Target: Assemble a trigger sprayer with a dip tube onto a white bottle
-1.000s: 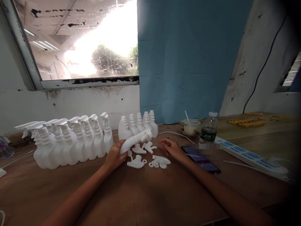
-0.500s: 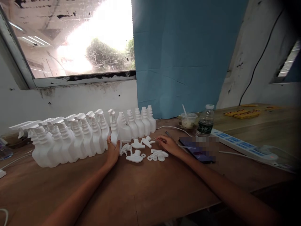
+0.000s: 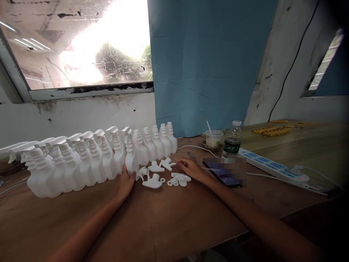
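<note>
My left hand (image 3: 126, 183) is wrapped round the lower part of a white spray bottle (image 3: 131, 156), which stands upright with a trigger head on top. My right hand (image 3: 192, 170) hovers low over the table, thumb and fingers pinched together. A thin, pale bit shows at those fingertips, too small to name. Between both hands lie loose white trigger heads (image 3: 152, 181), several small white rings (image 3: 163, 180) and a round white piece (image 3: 182, 183). Left of my left hand, a row of white bottles with trigger heads (image 3: 94, 162) stands close together. Behind are several bottles without heads (image 3: 156, 145).
To the right lie a tablet-like dark screen (image 3: 222, 174), partly blurred, and a pen-like tool (image 3: 194, 157). Beyond stand a water bottle (image 3: 232, 140), a plastic cup with a straw (image 3: 214, 139) and a power strip (image 3: 272, 167). White cables cross the brown tabletop (image 3: 174, 222).
The view has turned slightly right, so everything sits a little farther left. My left hand keeps its hold on the spray bottle, and my right hand stays pinched near the loose parts.
</note>
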A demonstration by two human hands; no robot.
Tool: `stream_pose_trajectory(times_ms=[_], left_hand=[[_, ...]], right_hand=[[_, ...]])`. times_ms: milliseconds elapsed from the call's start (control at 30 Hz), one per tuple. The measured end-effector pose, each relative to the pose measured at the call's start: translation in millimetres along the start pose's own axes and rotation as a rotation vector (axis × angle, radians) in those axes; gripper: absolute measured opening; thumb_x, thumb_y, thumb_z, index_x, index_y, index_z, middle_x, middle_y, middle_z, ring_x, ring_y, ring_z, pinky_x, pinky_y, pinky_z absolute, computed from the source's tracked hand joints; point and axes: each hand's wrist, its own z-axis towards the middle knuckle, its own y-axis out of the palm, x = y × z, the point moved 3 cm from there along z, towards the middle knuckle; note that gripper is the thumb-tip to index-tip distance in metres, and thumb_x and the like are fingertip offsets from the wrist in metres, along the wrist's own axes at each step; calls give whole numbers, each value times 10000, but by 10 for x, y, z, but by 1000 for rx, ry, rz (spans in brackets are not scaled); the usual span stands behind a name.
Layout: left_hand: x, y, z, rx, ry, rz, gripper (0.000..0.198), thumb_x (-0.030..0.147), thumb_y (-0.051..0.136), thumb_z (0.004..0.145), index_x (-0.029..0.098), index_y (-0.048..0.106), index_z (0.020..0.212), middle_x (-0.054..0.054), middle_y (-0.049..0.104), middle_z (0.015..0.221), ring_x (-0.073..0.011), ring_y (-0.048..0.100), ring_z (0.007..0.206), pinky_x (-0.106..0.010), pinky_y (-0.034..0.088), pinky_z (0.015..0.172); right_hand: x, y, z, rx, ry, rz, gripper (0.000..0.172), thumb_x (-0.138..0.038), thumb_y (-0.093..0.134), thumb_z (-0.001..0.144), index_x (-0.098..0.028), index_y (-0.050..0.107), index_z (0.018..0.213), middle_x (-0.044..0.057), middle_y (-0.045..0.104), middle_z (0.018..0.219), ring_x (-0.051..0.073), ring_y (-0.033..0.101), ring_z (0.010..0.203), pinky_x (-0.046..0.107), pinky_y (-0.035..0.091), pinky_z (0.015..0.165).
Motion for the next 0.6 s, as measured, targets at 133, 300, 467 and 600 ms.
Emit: stream_pose_trajectory(times_ms=[133,300,467,600], left_hand=[[-52,-63,-118,38,1,33,544,288,589,810,166,401,1305,-157,558,1249,-268,583,1128,-433,477,959],[67,-121,-285,81,85,110,427,339,556,835,178,432,1211,-142,472,1229,-293,519,1152,-493,453,981],[331,-19,-419,-248,377,236,476,333,519,902,251,423,1361,-101,418,1413,-273,416,1329,-460,366,1109],[392,42,-471,-452,500,385,501,343,456,951,253,388,1439,-101,387,1496,-276,332,1400,-473,332,1144]], right_hand=[[-6,22,-4,-11,-24,-16,352,-337,412,869,-109,658,976,34,604,797,47,497,630,136,352,589],[-159,-2,-49,-5,-90,-51,337,-311,417,878,-97,664,965,43,599,800,39,446,599,152,319,584],[-601,11,-221,-113,-385,-94,295,-330,470,901,-120,674,936,71,596,940,90,508,873,207,386,814],[-822,159,-348,-258,-636,-205,222,-296,513,902,-176,679,987,56,580,1042,116,473,1011,281,330,970]])
